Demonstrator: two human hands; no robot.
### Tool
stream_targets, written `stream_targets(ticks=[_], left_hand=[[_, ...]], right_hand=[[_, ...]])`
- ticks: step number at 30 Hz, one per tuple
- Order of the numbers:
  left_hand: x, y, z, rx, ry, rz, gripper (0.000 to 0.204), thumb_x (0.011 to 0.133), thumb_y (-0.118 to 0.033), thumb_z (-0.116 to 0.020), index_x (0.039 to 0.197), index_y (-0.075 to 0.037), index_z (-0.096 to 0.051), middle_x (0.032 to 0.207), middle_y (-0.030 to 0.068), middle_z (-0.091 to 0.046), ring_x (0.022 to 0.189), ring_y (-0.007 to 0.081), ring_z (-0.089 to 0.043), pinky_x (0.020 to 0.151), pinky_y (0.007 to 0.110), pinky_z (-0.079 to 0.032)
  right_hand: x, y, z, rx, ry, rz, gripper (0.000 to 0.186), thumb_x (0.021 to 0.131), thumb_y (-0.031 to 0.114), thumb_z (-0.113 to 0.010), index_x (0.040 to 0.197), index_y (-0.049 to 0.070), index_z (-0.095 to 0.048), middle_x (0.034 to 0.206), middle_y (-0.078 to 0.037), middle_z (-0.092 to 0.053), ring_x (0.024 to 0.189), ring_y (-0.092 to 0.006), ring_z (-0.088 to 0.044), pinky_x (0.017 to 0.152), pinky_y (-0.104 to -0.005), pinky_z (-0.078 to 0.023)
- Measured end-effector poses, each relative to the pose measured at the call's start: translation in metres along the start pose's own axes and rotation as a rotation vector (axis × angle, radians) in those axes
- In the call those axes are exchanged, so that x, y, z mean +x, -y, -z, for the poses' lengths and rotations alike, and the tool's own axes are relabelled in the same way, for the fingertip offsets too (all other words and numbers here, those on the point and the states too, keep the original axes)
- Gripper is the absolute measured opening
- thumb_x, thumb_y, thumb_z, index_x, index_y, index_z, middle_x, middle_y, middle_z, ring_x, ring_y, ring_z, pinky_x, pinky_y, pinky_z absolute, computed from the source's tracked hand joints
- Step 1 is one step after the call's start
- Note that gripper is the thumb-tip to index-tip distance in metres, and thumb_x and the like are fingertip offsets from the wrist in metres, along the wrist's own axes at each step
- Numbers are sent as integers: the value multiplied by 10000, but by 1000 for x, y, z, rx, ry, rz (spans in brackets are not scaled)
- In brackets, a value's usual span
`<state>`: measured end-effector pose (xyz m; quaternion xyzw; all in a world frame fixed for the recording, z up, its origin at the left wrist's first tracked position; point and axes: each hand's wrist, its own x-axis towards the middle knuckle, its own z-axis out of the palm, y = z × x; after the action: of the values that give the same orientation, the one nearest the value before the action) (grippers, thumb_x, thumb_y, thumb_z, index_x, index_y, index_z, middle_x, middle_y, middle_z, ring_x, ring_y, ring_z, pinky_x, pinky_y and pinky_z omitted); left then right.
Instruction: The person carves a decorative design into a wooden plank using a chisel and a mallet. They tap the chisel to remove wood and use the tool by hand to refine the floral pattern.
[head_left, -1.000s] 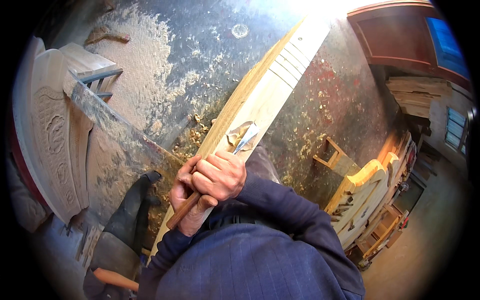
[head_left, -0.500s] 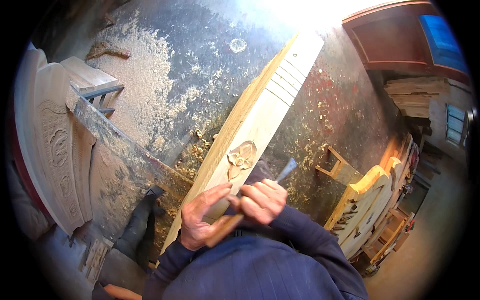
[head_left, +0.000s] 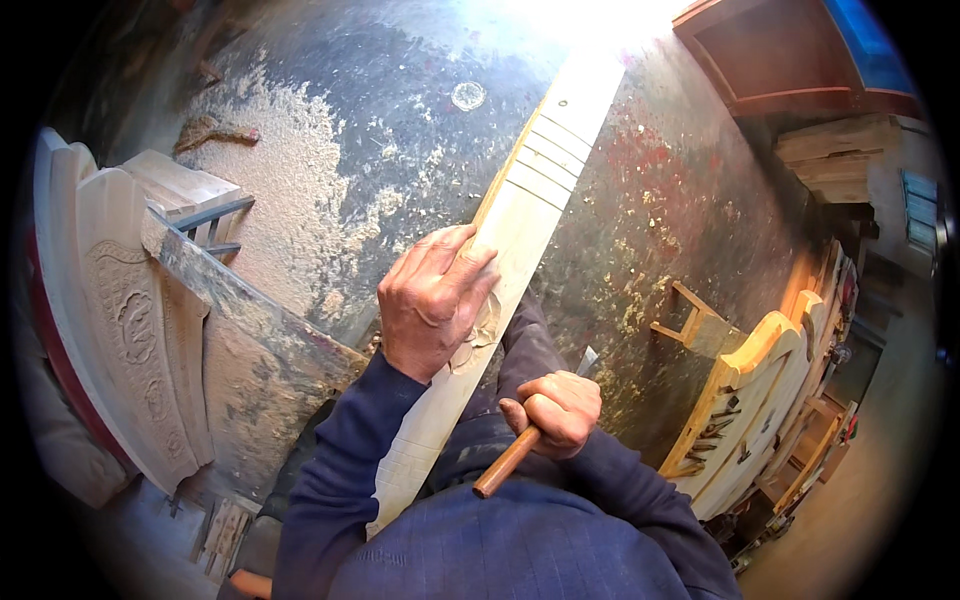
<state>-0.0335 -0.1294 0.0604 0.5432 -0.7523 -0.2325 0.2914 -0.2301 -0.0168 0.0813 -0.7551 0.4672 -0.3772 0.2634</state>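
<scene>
A long pale wooden beam (head_left: 549, 195) runs diagonally up the middle, with several cut grooves near its far end and a carved flower (head_left: 474, 342) lower down. My left hand (head_left: 431, 298) lies on the beam over the upper part of the carving, fingers extended and slightly bent, partly hiding it. My right hand (head_left: 551, 410) is closed round a chisel (head_left: 500, 468) right of the beam, the wooden handle angled toward my body and the metal blade pointing up and away.
Left, a carved pale panel (head_left: 135, 320) stands beside a dusty plank (head_left: 250, 285). Right are a pale wooden piece holding tools (head_left: 725, 400), a small frame (head_left: 675, 330), stacked boards (head_left: 830, 170) and a red-brown panel (head_left: 765, 70). Sawdust and shavings lie on the floor (head_left: 395, 160).
My left hand has left the chisel and moved up the beam onto the carving. The chisel, in my right hand, has moved off the carving to the right and toward my body.
</scene>
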Motion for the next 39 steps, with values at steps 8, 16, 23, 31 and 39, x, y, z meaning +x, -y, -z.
stream_targets(ticks=[8,16,23,31,39], left_hand=[[-19,11,15,-2,-263,227,188,978,25,-765,1154,-37,-793,1152,143,-810,1065,292,-795,917,374,-613],[-88,-40,48,-178,-9,-9,250,887,-47,-874,1120,-38,-784,1012,136,-789,868,314,-776,750,402,-621],[-111,-74,21,-330,139,-117,359,794,-164,-910,1112,-58,-780,1102,88,-790,1017,296,-780,835,402,-625],[-116,-55,39,16,14,-177,397,761,-138,-876,1152,-104,-810,1115,40,-752,1038,255,-737,865,408,-593],[-109,-49,27,137,50,-233,519,803,-98,-724,1315,-53,-793,803,16,-519,718,179,-584,644,375,-496]], right_hand=[[-3,9,9,17,22,44,393,877,188,-870,674,70,-554,709,-82,-671,503,-230,-578,472,-353,-430],[-3,26,12,507,-154,-170,429,1028,259,-757,694,48,-587,680,-80,-669,514,-219,-624,499,-330,-489],[11,53,29,810,-137,-448,704,1168,621,-412,728,75,-476,628,-152,-654,447,-174,-536,462,-337,-429],[6,47,46,541,-28,-588,782,1127,671,-476,930,-54,-693,914,-212,-757,830,-259,-748,768,-391,-614],[-31,42,39,634,21,-760,441,1069,208,-569,1269,-150,-731,994,-233,-800,900,-283,-791,866,-378,-635]])
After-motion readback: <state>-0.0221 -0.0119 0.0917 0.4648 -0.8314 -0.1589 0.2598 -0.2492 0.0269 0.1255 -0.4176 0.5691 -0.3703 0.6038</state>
